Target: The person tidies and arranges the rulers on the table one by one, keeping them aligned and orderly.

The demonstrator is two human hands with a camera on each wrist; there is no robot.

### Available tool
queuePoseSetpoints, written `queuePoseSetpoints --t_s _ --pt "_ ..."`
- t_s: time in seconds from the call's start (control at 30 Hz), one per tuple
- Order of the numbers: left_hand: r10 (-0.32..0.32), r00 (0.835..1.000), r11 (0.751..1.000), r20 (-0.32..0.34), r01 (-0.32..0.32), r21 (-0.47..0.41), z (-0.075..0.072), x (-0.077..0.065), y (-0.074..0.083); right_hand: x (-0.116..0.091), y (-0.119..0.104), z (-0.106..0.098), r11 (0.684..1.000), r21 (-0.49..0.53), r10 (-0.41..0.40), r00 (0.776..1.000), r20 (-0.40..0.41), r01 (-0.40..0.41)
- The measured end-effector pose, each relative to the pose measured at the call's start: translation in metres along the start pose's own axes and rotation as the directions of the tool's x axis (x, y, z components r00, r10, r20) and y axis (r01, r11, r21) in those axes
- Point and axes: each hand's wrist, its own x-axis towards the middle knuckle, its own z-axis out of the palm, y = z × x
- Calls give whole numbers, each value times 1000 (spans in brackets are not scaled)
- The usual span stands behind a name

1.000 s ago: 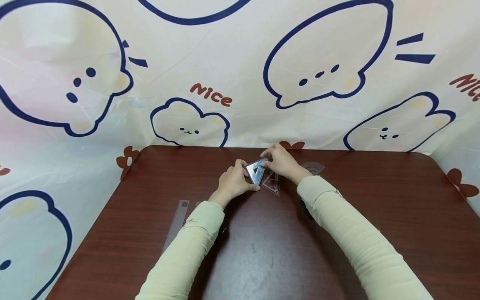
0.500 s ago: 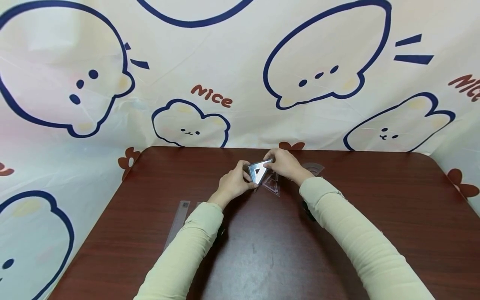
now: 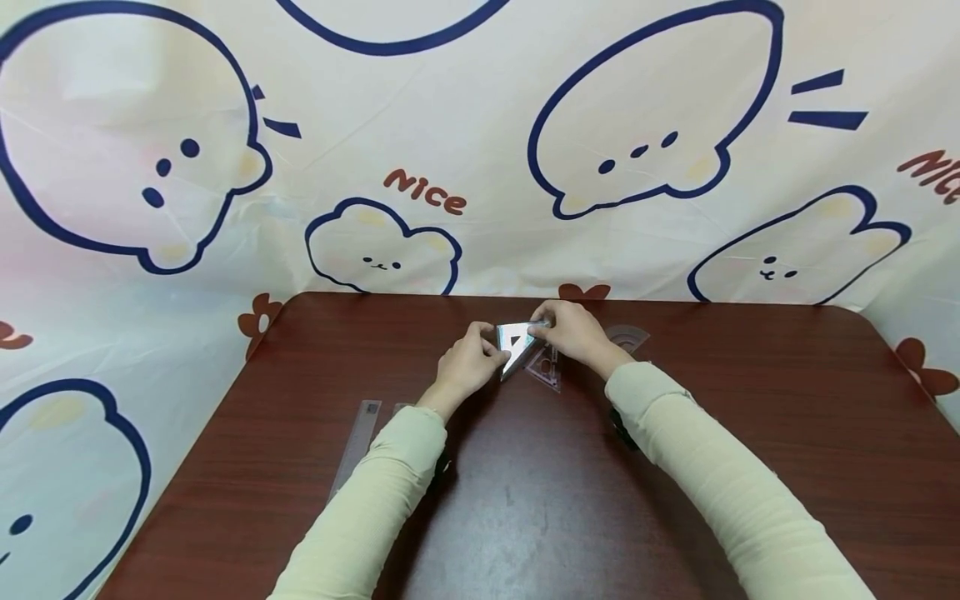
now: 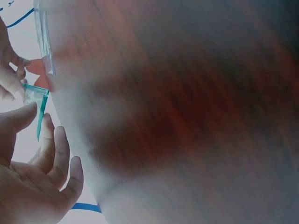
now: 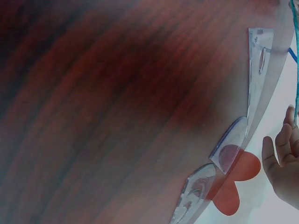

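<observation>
A clear set square (image 3: 513,340) with a triangular cut-out catches the light between both hands, held up off the table. My left hand (image 3: 467,365) pinches its left side, thumb in front; the left wrist view shows the thumb at the teal edge (image 4: 42,114) and the other fingers spread apart. At the upper right corner, my right hand (image 3: 572,332) pinches it between thumb and fingers. In the right wrist view the right hand (image 5: 286,163) is partly cut off by the frame. Just behind the held piece lies a second clear set square (image 3: 545,368).
A clear protractor (image 3: 628,337) lies beyond the right wrist. To the left, a long clear ruler (image 3: 356,446) lies partly under the left sleeve, with another clear piece (image 3: 399,408) beside it. A patterned cloth (image 3: 495,167) stands behind the dark red wooden table (image 3: 750,400).
The held set square has turned and tilted, its lower tip swinging left and its face brightening. My right hand has moved slightly right and nearer; the left has stayed nearly in place.
</observation>
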Motion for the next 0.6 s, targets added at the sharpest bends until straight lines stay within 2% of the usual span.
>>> queuePoseSetpoints --t_s 0.6 --pt "39 999 999 -5 -40 -22 -7 -8 3 -18 -8 0 999 41 37 997 -74 -34"
